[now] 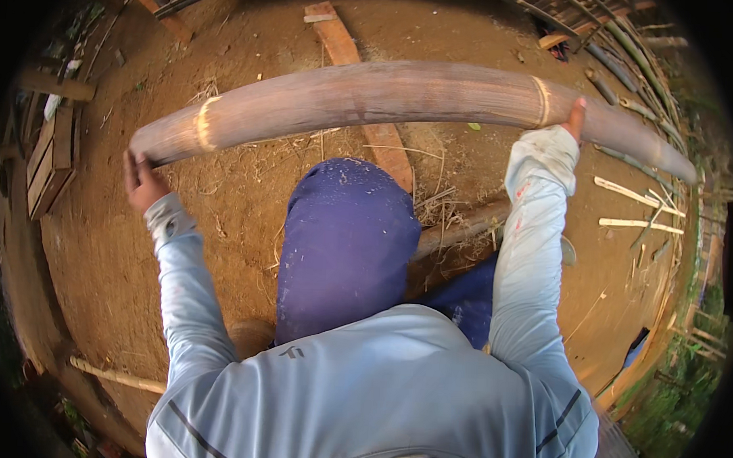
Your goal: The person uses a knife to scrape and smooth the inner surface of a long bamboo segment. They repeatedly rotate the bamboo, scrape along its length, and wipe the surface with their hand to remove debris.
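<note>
Our left hand (146, 186) and right hand (574, 125) grip a long, round, brown bamboo pole (411, 93). We seem to be holding it up; moving it needs both tight.

I look from afar onto a daylit, brown earthen floor (98, 276).
On my feed, a boxy, slatted brown wooden crate (54, 163) stands at the floor's left edge; dark, slatted wooden structures (566, 13) border its far left and far right corners; leafy green plants (683, 406) grow beyond its near right corner.
</note>
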Action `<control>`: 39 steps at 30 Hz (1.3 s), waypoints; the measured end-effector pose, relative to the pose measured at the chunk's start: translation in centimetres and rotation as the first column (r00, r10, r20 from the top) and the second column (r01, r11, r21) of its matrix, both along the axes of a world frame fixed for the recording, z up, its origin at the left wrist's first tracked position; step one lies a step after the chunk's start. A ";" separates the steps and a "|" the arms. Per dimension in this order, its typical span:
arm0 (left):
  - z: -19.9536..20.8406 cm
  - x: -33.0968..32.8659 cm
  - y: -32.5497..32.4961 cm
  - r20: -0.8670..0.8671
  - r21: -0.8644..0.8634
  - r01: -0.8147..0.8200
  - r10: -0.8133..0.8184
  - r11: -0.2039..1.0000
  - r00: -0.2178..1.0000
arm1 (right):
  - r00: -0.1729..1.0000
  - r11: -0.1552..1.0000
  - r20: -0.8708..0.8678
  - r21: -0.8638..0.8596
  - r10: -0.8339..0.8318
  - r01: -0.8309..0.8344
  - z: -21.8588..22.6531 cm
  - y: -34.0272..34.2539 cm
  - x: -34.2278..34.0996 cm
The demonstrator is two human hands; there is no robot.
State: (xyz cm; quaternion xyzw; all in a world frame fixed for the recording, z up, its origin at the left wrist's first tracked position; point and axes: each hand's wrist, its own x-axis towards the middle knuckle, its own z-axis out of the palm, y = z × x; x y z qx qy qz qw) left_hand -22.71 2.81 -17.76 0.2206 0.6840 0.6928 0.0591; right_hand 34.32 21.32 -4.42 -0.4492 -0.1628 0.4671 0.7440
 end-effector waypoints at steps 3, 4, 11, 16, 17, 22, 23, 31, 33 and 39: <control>8.4 -1.5 -3.6 0.107 0.136 0.051 -0.066 0.989 0.992 | 0.999 0.993 -0.037 -0.120 -0.024 0.019 -2.3 -0.1 1.8; 11.1 -2.2 -4.8 -0.011 0.134 0.061 -0.060 0.989 0.998 | 0.994 0.999 -0.099 -0.040 -0.036 0.032 -3.5 0.4 1.8; 23.2 -7.2 -11.6 -0.222 -0.296 0.265 -0.335 0.918 0.916 | 0.991 0.924 -0.061 -0.372 -0.122 0.091 -3.6 -0.8 3.1; 30.7 -6.0 -15.0 -0.151 -0.406 0.431 -0.524 0.806 0.838 | 0.982 0.920 0.184 -0.391 0.035 0.040 -4.4 -0.3 5.7; 31.7 -5.4 -15.2 -0.188 -0.448 0.400 -0.522 0.799 0.832 | 0.968 0.932 0.241 -0.361 0.065 0.028 -4.7 -0.4 5.7; 34.2 -4.6 -16.1 -0.209 -0.541 0.337 -0.511 0.771 0.834 | 0.864 0.840 0.397 -0.540 0.311 -0.055 -8.5 1.1 7.5; 34.3 -4.4 -16.1 -0.192 -0.549 0.349 -0.520 0.760 0.832 | 0.834 0.809 0.428 -0.586 0.348 -0.037 -10.1 2.0 8.0; 33.2 -2.6 -18.3 -0.149 -0.541 0.383 -0.533 0.749 0.833 | 0.705 0.668 0.340 -0.700 0.623 -0.253 -8.7 -0.4 6.0; 32.7 -2.0 -18.2 -0.231 -0.547 0.353 -0.542 0.759 0.808 | 0.709 0.662 0.286 -0.672 0.645 -0.331 -8.1 -1.1 6.1; 31.5 -2.2 -18.4 -0.155 -0.449 0.387 -0.496 0.806 0.854 | 0.440 0.969 0.885 -0.220 0.150 0.111 -7.5 -5.9 2.7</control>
